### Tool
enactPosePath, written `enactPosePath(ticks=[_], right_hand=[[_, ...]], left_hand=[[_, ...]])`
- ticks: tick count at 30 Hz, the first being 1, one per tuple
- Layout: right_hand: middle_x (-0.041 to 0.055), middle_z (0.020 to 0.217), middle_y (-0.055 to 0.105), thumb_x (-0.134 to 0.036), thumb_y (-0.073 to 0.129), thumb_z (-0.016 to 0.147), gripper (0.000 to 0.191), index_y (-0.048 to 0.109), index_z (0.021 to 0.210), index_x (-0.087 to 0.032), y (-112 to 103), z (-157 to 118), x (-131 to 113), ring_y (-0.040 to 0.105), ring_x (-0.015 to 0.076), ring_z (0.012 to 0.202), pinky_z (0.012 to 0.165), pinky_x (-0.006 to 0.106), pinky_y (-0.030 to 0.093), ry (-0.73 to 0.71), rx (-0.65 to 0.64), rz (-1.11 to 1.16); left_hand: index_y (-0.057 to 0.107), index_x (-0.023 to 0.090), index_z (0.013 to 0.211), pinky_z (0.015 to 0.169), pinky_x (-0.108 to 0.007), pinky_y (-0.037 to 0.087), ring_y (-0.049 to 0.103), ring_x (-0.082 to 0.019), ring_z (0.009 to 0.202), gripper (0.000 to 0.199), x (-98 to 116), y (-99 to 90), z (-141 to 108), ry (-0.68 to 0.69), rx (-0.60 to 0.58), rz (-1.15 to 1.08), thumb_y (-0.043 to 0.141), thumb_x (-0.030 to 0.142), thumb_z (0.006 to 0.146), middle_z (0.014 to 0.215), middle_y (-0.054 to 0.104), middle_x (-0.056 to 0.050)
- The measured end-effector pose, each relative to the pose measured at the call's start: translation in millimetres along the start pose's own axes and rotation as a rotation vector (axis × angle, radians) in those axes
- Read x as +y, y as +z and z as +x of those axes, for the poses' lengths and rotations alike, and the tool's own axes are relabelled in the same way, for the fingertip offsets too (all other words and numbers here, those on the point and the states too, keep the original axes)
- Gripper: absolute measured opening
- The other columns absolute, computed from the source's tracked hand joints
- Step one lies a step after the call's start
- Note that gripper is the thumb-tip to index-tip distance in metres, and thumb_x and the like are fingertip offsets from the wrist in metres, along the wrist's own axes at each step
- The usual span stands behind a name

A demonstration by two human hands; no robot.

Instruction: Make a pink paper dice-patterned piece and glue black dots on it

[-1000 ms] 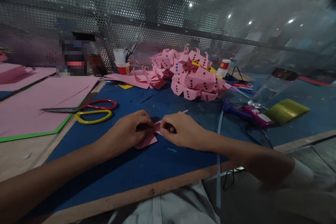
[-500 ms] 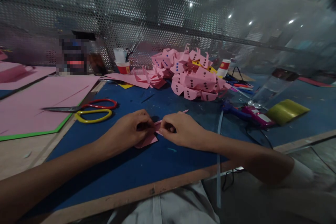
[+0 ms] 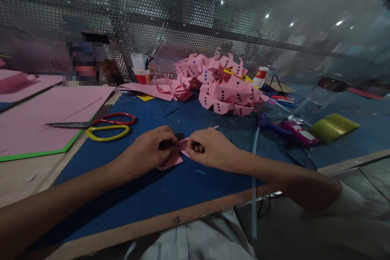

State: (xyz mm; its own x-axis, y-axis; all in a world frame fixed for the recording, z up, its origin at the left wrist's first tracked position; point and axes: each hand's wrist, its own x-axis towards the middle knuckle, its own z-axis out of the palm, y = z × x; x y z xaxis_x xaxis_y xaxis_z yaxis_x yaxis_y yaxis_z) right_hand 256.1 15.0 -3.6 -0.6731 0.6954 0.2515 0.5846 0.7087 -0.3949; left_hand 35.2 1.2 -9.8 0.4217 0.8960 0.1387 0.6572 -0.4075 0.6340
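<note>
A small pink paper piece (image 3: 172, 161) lies low over the blue tabletop (image 3: 137, 203), partly hidden beneath my fingers. My left hand (image 3: 155, 146) pinches it from the left side, thumb and fingertips together. From the right, my right hand (image 3: 210, 146) pinches the same paper, its fingers curled in. Between the two hands a narrow folded part of the paper shows, and a thin pink tip sticks out past my right knuckles. Scissors (image 3: 109, 128) with one red and one yellow handle lie left of my left hand, their blades pointing left.
Pink folded paper shapes (image 3: 225, 93) with dark diamond marks are heaped at the back. A blue glue gun (image 3: 274, 126) with a clear glue stick (image 3: 254, 170) lies right, near a clear bottle (image 3: 317, 99) and yellow roll (image 3: 336, 128). Pink sheets (image 3: 45, 126) cover the left; paper cups (image 3: 141, 75) stand behind.
Both hands stay nearly in place, still pinching the paper. My right hand has shifted very slightly to the right, so a little more pink paper shows between them.
</note>
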Motion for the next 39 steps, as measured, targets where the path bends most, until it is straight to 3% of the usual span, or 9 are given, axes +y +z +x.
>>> enactPosePath(ticks=[19, 26, 39], right_hand=[[-0.0027, 0.075, 0.065, -0.021, 0.061, 0.083, 0.008, 0.065, 0.077, -0.018, 1.6, -0.4, 2.7, 0.054, 0.0106, 0.069, 0.068, 0.026, 0.031, -0.034, 0.019, -0.013], [-0.0017, 0.076, 0.066, -0.021, 0.062, 0.082, 0.006, 0.066, 0.078, -0.018, 2.2, 0.1, 2.5, 0.055, 0.0113, 0.07, 0.068, 0.026, 0.031, -0.018, 0.013, -0.019], [-0.0021, 0.075, 0.065, -0.023, 0.063, 0.083, 0.007, 0.065, 0.078, -0.018, 1.7, -0.2, 1.8, 0.055, 0.0114, 0.07, 0.068, 0.026, 0.031, -0.033, 0.012, -0.038]], left_hand=[[0.067, 0.02, 0.085, 0.055, -0.022, 0.043, 0.059, -0.013, 0.067, 0.017, 4.0, 2.0, 0.4, -0.043, -0.002, -0.032, 0.052, 0.014, 0.079, 0.087, 0.06, -0.001], [0.066, 0.02, 0.082, 0.061, -0.024, 0.044, 0.061, -0.015, 0.074, 0.017, 4.2, 2.6, 0.9, -0.014, 0.033, -0.001, 0.052, 0.012, 0.078, 0.085, 0.061, 0.0], [0.065, 0.02, 0.082, 0.059, -0.024, 0.042, 0.06, -0.015, 0.072, 0.015, 5.1, 3.3, 0.7, -0.003, 0.044, 0.049, 0.053, 0.012, 0.077, 0.085, 0.062, 0.0]])
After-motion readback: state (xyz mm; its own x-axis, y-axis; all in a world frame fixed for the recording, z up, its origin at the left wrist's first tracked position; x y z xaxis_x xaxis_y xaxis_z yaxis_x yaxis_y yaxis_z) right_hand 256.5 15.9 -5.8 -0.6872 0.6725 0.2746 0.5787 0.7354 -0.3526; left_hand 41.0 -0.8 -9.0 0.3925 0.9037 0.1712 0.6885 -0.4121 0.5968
